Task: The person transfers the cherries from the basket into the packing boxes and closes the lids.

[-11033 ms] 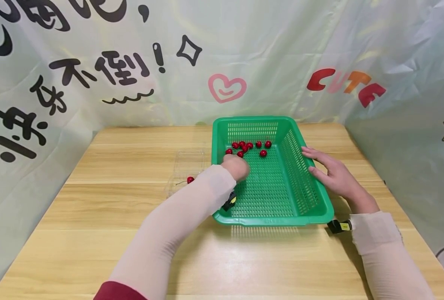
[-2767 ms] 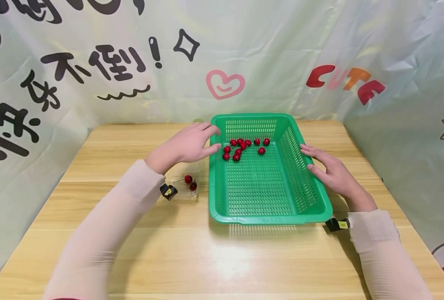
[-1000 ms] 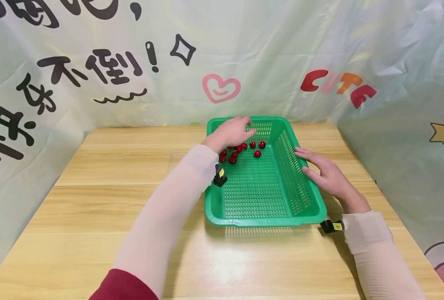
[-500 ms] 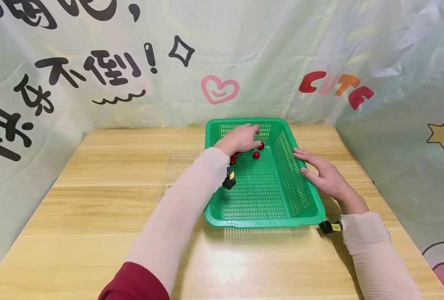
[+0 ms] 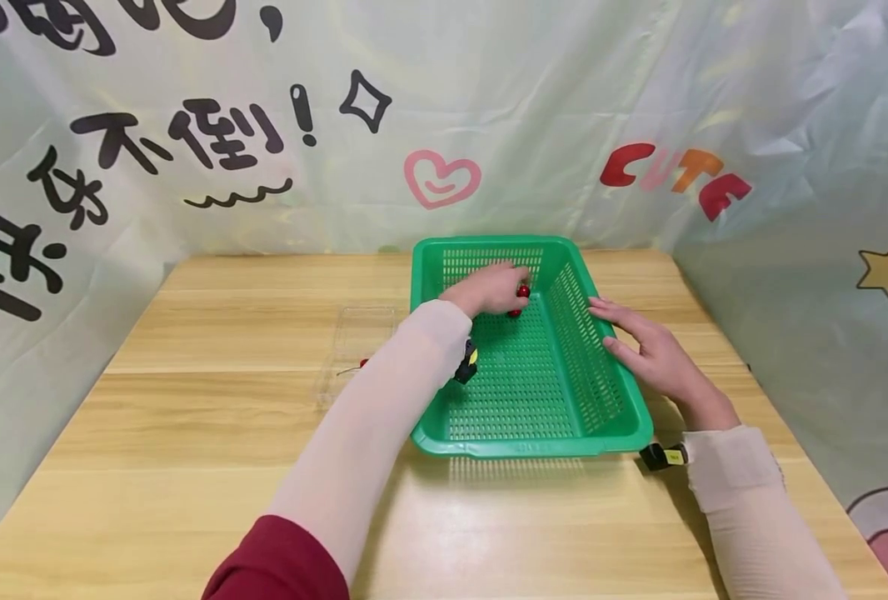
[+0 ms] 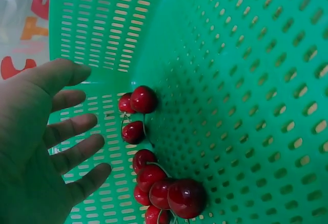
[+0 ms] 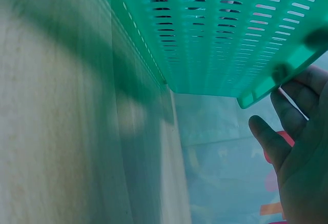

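My left hand is inside the green basket, low near its back wall, its fingers apart and holding nothing. Close by its fingertips, a red cherry lies in the back part of the basket. The left wrist view shows several stemmed cherries strung along the foot of the perforated wall, facing the spread fingers. In the head view this hand hides most of them. My right hand rests on the basket's right rim; in the right wrist view its fingers touch the rim from outside.
Left of the basket stands a clear plastic box, partly covered by my left forearm. A cherry with a long stem shows in it. The wooden table ends at a printed cloth backdrop.
From outside the basket 2.8 s ago, my left hand has gone in over the cherries, then shifted right and down. More cherries show at 2.8 s ago than 11 s ago. The right hand stays.
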Motion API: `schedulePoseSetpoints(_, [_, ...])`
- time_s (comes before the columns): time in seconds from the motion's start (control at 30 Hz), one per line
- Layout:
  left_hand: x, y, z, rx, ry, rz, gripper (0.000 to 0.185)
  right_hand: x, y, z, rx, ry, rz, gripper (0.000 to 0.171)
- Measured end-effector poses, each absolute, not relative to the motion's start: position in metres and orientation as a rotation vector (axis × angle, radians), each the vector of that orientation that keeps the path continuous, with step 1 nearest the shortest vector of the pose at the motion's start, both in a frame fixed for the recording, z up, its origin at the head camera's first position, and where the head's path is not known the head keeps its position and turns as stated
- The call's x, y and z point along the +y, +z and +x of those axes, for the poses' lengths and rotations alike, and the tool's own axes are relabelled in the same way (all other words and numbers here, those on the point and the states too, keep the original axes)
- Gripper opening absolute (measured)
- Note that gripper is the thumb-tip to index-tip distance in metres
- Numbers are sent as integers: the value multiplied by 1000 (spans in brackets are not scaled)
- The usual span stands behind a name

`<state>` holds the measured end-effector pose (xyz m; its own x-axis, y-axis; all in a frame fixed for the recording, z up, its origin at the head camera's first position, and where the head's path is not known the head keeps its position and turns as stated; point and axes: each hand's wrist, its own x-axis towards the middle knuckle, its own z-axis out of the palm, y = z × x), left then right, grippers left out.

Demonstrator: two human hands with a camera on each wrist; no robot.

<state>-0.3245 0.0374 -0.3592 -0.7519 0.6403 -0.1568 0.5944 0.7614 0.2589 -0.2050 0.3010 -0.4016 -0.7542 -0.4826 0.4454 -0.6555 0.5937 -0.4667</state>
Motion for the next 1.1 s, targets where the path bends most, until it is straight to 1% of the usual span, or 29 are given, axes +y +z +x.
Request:
schedulePoseSetpoints(0.17, [39, -362, -324, 2704, 273, 987, 49, 301, -400, -205, -2539, 907, 943, 47])
schedulePoseSetpoints(0.4, [41, -368, -323, 2684, 130, 956, 54, 301, -399, -203, -2533, 904, 951, 47])
schedulePoseSetpoints(0.63, [41, -372, -321, 2658, 43, 962, 48, 301, -399, -204, -2538, 898, 949, 48])
schedulePoseSetpoints(0.93, [40, -377, -321, 2619, -3, 994, 47, 300, -402, -205, -2527, 894, 961, 47])
schedulePoseSetpoints(1.1, [38, -378, -321, 2603, -12, 1038, 39, 300, -402, -205, -2526, 901, 962, 46])
